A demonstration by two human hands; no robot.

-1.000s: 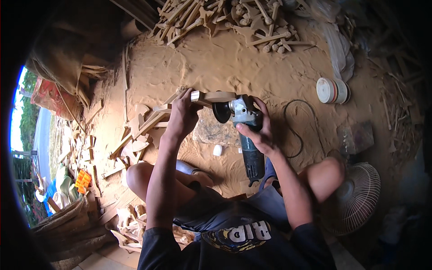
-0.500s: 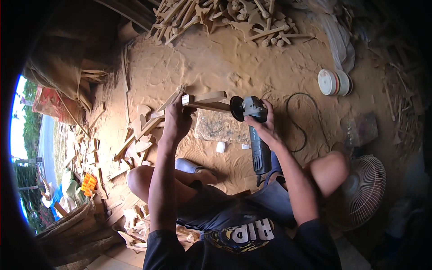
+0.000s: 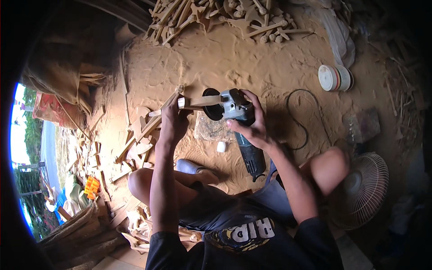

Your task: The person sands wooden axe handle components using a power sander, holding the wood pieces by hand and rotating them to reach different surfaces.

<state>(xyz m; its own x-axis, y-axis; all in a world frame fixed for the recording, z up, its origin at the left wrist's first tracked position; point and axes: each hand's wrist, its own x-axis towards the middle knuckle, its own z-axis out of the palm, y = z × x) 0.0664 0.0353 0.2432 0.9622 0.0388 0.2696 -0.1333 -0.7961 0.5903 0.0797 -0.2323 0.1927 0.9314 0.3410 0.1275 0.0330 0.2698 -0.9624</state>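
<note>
My left hand is closed around the left end of a pale wooden piece, which reaches toward the right. My right hand grips an angle grinder near its head, the body slanting down toward my lap. The grinder's dark round disc is against or very near the middle of the wood; exact contact cannot be made out. Below them, a dusty block lies on the ground with a small white object beside it.
Cut wooden parts lie left of my arm, and a larger heap rises at the far side. On the right are a white tub, a looping black cord and a caged fan. Sawdust covers the ground.
The grinder has moved left along the wooden piece, closer to my left hand, and its head has turned. My left hand has shifted slightly left and still holds the wood.
</note>
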